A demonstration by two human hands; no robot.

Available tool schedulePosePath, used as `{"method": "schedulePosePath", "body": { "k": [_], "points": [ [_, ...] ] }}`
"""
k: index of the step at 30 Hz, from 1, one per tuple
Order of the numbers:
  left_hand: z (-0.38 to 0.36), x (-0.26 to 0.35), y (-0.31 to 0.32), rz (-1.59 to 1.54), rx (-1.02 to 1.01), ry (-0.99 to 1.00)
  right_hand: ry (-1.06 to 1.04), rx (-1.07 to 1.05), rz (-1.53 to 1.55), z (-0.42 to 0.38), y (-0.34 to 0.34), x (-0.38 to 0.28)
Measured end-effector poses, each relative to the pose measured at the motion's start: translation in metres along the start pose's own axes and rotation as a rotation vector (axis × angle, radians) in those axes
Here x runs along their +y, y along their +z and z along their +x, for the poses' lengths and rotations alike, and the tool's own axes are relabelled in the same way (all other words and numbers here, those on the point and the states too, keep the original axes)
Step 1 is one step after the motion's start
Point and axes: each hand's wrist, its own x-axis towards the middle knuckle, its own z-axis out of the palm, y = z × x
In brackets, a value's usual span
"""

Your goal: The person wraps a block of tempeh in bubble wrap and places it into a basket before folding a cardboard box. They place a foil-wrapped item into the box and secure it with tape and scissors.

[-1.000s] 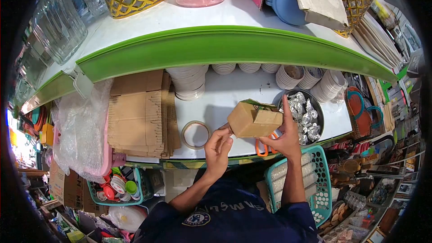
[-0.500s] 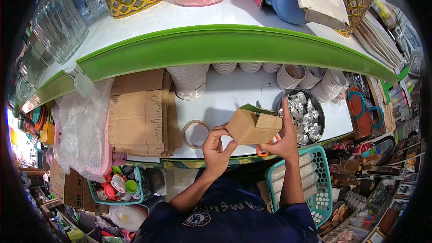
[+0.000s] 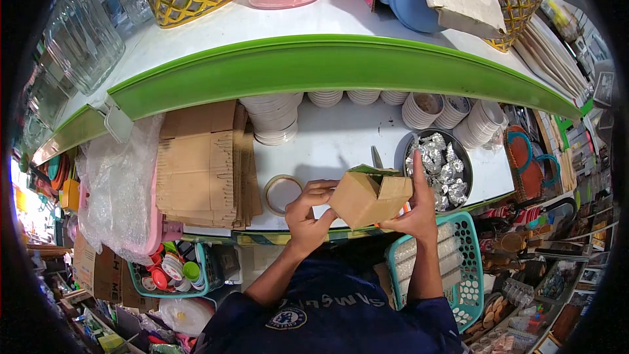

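Observation:
A small brown cardboard box (image 3: pixel 367 202) is held between my two hands above the front of the white shelf, its top flaps partly raised. My left hand (image 3: pixel 309 217) grips the box's left side, fingers behind and thumb in front. On the right side my right hand (image 3: pixel 419 208) holds it, index finger pointing up along the edge. Behind the box lie scissors, their blade (image 3: pixel 376 156) showing above it and most of the orange handle hidden. Left of my left hand lies a roll of tape (image 3: pixel 268 188).
Flattened cardboard (image 3: pixel 196 177) is stacked at left beside bubble wrap (image 3: pixel 118 183). A dark bowl (image 3: pixel 466 187) holds foil-wrapped pieces. Stacks of white bowls (image 3: pixel 272 115) line the back. A green-edged upper shelf (image 3: pixel 341 65) overhangs. Teal baskets (image 3: pixel 481 269) stand below.
Both hands have lowered the box slightly and tipped it, so its opening and raised flaps show more. The scissor blade behind it is more exposed.

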Motion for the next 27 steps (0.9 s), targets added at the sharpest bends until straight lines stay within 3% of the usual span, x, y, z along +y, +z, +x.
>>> {"method": "schedulePosePath", "body": {
  "k": [9,14,18,21,23,27],
  "points": [
    [0.001,0.003,0.004,0.174,0.002,0.111,0.072,-0.023,0.076,-0.002,-0.005,0.001],
    [0.005,0.003,0.000,0.301,-0.092,0.156,0.104,-0.025,0.131,-0.003,-0.003,0.005],
    [0.005,-0.003,-0.002,0.247,-0.083,0.186,0.099,-0.063,0.121,-0.003,-0.002,0.007],
    [0.002,0.000,-0.002,0.228,-0.096,0.155,0.108,-0.037,0.218,-0.001,0.002,0.006],
    [-0.003,0.012,0.005,0.257,-0.002,-0.077,0.129,-0.018,0.218,0.000,0.003,0.005],
    [-0.011,0.022,0.013,0.211,-0.045,-0.231,0.147,0.045,0.218,0.002,0.004,0.006]
  ]
}}
